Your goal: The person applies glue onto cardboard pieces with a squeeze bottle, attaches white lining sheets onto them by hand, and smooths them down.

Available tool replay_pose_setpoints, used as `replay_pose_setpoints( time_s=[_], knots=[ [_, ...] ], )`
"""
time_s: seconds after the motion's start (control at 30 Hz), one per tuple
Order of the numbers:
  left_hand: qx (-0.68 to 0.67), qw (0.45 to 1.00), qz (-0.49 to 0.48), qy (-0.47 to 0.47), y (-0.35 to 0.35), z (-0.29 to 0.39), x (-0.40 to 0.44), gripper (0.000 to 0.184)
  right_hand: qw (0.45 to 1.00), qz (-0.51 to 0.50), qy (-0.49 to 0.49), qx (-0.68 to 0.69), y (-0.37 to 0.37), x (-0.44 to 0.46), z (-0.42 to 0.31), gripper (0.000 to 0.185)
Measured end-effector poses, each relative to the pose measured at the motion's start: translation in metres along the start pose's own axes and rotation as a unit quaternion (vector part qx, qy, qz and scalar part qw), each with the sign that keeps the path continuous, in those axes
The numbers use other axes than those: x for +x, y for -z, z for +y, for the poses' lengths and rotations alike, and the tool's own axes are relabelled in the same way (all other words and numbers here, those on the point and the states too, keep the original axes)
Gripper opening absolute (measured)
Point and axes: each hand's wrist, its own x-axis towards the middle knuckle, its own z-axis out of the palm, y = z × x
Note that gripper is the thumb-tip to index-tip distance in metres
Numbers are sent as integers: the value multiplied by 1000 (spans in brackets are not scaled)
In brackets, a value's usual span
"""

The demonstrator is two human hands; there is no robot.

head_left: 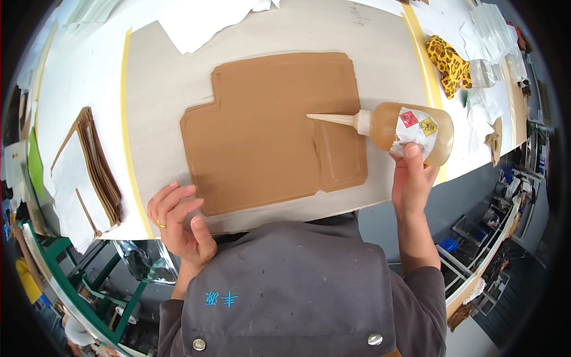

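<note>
Head cam: squeeze bottle (410, 128) gripped in R hand (413, 178), thumb (413, 152) pressed on label (421, 137), bottle held approx. horiz., nozzle (336, 119) pointed L over brown panel (267, 140), contact w/ it can't be told; panel laid flat on grey sheet (166, 83) btwn yellow strips (124, 107); L hand (181, 223) held loosely spread, fingers half-curled, just beside panel's near-L corner

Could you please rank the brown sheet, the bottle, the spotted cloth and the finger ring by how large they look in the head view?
1. Brown sheet, by far the largest
2. Bottle, in the right hand
3. Spotted cloth
4. Ring, on the left hand
</note>
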Motion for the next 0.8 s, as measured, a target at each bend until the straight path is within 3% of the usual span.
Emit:
replay_pose_setpoints(
  time_s=[0.17, 0.37, 0.57, 0.63, 0.8],
  knots=[
    [-2, 1000, -5, 1, 0, 0, -1, 21, 998, -35, 17, -39, 2, 16, -8, 64],
    [-1, 1000, 4, -5, 0, 0, -1, 16, 994, -57, -57, -74, 22, -2, -19, 74],
    [-1, 1000, 9, -6, 0, 1, -2, 13, 996, -31, -44, -76, 40, -49, -7, 80],
    [-11, 1000, 15, -11, 0, 0, -2, 12, 997, 58, -15, -40, 36, -68, 0, 74],
    [-53, 998, 25, -6, 3, -3, -4, 18, 998, 64, 6, -12, 16, -102, 12, 93]
  ],
)
